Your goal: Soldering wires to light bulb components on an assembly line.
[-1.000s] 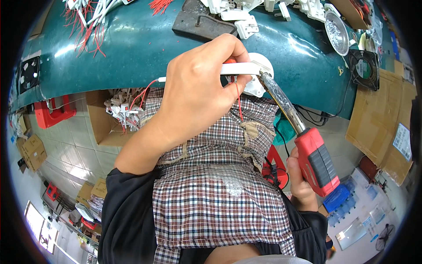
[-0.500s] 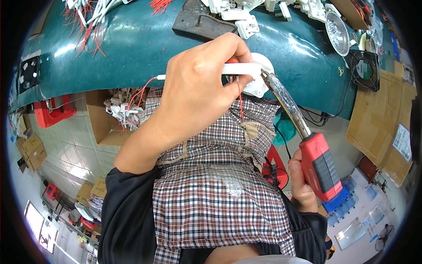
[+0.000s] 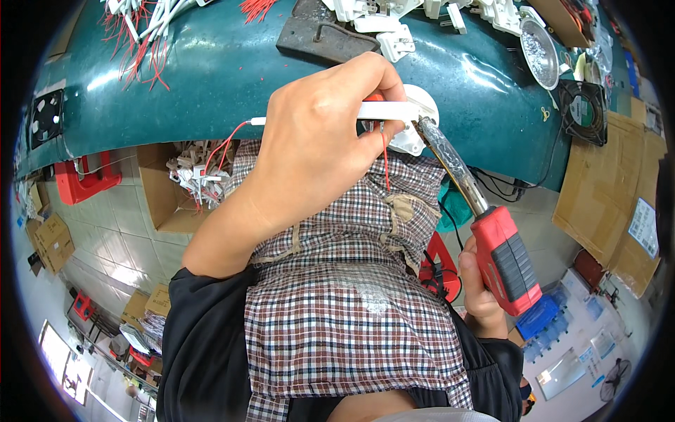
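My left hand [image 3: 320, 141] is closed around a slim white plastic stick [image 3: 387, 111] with red wires [image 3: 385, 158] hanging from it, held at the front edge of the teal bench [image 3: 211, 77]. My right hand [image 3: 481, 292] grips the red and black handle of a soldering iron [image 3: 503, 257]. Its long metal barrel points up and left, and the tip touches the end of the white stick beside a round white part [image 3: 422, 112]. A plaid apron covers my lap below.
A dark metal block [image 3: 323, 35], white plastic connectors [image 3: 394, 39] and a round metal dish [image 3: 540, 43] lie at the bench's back. Bundles of red and white wires [image 3: 144, 32] sit far left. A cardboard box of wired parts [image 3: 186, 179] stands on the floor under the bench. Black fans [image 3: 46, 116] sit at each end.
The soldering iron has slid slightly down and right along its own line while its tip stays at the white stick. My left hand has hardly moved.
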Motion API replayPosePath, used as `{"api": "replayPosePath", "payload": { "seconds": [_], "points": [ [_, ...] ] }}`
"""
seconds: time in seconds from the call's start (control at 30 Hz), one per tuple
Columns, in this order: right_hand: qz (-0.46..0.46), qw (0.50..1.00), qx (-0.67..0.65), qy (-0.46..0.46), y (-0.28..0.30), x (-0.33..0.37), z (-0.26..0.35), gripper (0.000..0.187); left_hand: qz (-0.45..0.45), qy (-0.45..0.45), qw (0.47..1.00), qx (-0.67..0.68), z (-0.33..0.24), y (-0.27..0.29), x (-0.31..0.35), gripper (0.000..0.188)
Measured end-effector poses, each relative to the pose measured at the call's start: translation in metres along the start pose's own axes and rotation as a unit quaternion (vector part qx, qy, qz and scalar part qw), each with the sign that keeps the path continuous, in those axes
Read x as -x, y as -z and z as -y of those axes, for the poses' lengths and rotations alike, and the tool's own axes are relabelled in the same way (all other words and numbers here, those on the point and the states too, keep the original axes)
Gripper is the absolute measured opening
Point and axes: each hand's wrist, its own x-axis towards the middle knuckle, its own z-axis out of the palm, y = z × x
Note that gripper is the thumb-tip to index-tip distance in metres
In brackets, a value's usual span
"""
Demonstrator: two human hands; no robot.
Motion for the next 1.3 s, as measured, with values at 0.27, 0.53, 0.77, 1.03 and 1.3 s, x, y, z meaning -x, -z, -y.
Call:
{"api": "replayPosePath", "payload": {
  "seconds": [0.27, 0.53, 0.77, 1.03, 1.3],
  "points": [
    [0.007, 0.997, -0.006, -0.078, 0.009, 0.014, -0.001, 0.021, 0.007, 0.002, 1.000, 0.001, 0.004, -0.001, 0.000, 0.026],
    [-0.039, 0.969, -0.214, -0.119, -0.006, -0.010, 0.018, 0.027, 0.001, -0.006, 1.000, -0.002, 0.000, 0.001, -0.002, 0.026],
    [-0.009, 0.965, -0.264, 0.008, -0.060, -0.057, 0.030, 0.067, 0.015, 0.021, 1.000, -0.004, -0.002, 0.000, -0.001, 0.026],
    [0.015, 0.988, -0.151, 0.041, -0.071, -0.068, 0.029, 0.056, 0.012, 0.033, 0.999, -0.009, -0.005, -0.001, 0.004, 0.026],
    [-0.115, 0.969, -0.216, 0.017, -0.076, -0.092, 0.016, 0.052, 0.092, 0.025, 0.995, 0.012, -0.010, 0.015, -0.008, 0.034]
  ]
}}
